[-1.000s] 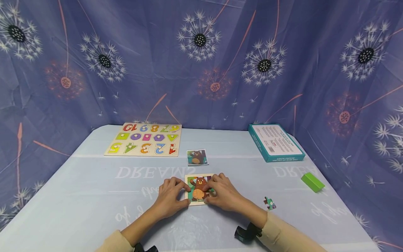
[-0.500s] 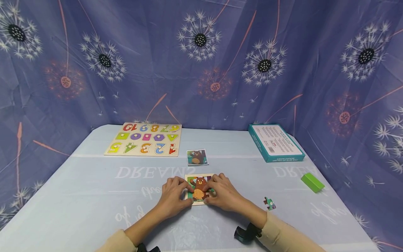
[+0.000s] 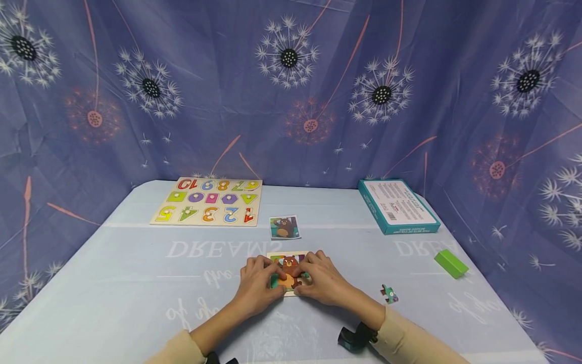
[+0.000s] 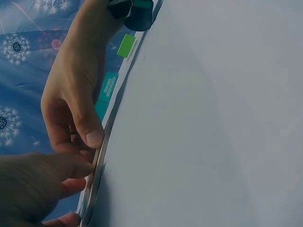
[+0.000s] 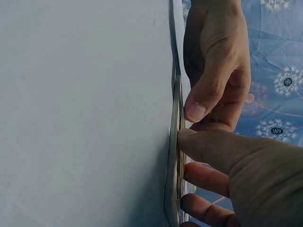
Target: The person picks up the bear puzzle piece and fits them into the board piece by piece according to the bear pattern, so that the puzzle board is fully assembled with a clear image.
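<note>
A small framed jigsaw puzzle of a brown bear [image 3: 289,262] lies flat on the table before me. My left hand [image 3: 256,283] bends over its left half, thumb and finger pinching at a puzzle piece by the bear's belly. Over the right side, my right hand [image 3: 325,280] holds a lower puzzle piece between thumb and curled fingers, covering much of that corner. A loose teal-and-brown puzzle piece [image 3: 389,293] lies apart to the right. Both wrist views catch the puzzle's frame [image 5: 173,165] edge-on, with fingertips along it; the piece outlines are hidden there.
Behind the puzzle lies a bear picture card [image 3: 285,227]. A wooden number-and-shape board [image 3: 182,224] sits at the back left. A teal-edged box [image 3: 404,202] is at the back right, with a green block [image 3: 451,263] nearer the right edge.
My left hand has slid right from the puzzle's left edge towards the bear's belly, closer to my right hand. The right hand stays nearly still.
</note>
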Tool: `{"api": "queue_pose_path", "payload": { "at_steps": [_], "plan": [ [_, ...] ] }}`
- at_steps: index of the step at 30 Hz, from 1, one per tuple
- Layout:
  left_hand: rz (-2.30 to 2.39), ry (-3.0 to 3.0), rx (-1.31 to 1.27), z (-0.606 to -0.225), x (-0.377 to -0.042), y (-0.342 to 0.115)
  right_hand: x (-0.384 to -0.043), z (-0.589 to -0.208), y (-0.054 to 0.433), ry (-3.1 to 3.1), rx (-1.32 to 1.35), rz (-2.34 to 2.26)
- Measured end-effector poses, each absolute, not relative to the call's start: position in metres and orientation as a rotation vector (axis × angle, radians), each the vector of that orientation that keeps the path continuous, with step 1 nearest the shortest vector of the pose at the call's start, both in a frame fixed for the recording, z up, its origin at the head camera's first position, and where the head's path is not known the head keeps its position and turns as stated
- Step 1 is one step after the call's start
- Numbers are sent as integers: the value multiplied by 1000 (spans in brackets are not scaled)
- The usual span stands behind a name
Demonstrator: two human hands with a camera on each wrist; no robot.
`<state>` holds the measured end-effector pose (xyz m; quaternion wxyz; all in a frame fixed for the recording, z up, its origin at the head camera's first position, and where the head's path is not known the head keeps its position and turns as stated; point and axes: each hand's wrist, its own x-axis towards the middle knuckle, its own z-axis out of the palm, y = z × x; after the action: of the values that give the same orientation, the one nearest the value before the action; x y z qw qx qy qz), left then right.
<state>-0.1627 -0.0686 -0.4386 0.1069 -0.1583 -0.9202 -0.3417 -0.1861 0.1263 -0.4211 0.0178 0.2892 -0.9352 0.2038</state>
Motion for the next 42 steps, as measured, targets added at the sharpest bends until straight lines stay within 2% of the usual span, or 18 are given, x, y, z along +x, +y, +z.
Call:
{"api": "queue_pose_path", "payload": {
  "at_steps": [42],
  "plan": [
    [-987, -2770, -420, -437, -160, -62, -188, -423, 128, -2882, 919, 676]
  ]
}}
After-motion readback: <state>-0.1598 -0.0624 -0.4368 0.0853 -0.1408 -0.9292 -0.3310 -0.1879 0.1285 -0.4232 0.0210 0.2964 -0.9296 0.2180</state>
